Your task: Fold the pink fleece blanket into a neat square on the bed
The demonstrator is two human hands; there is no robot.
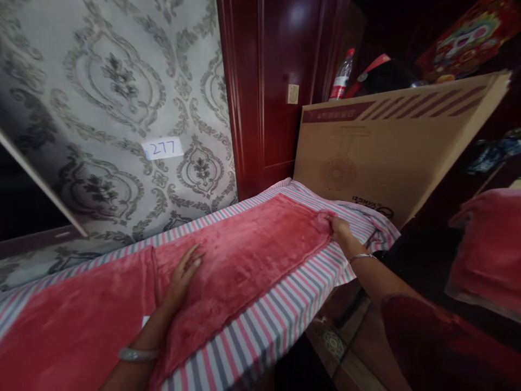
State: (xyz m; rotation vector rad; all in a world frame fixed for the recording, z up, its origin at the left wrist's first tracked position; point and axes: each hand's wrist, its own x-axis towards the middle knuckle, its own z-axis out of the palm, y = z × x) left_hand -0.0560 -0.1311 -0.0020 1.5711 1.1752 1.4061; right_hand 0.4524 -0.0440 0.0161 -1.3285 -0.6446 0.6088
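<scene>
A pink plush fleece cloth point(244, 244) lies spread in a long strip on a striped sheet point(264, 320). My left hand point(185, 274) rests on the fleece left of its middle, fingers stretched out and holding nothing. At the far right corner, my right hand point(338, 225) pinches the fleece, which bunches up slightly at the fingers. A second pink fleece section point(85, 315) lies to the left, its edge meeting the first near my left wrist; I cannot tell whether the two are joined. A small white tag point(145, 321) shows beside my left forearm.
A large cardboard box point(366, 146) stands behind the sheet's right end, with a red-capped bottle point(342, 76) beyond it. More folded pink fleece point(490, 250) sits at far right. Patterned wallpaper point(118, 76) and a dark red door point(280, 54) border the back.
</scene>
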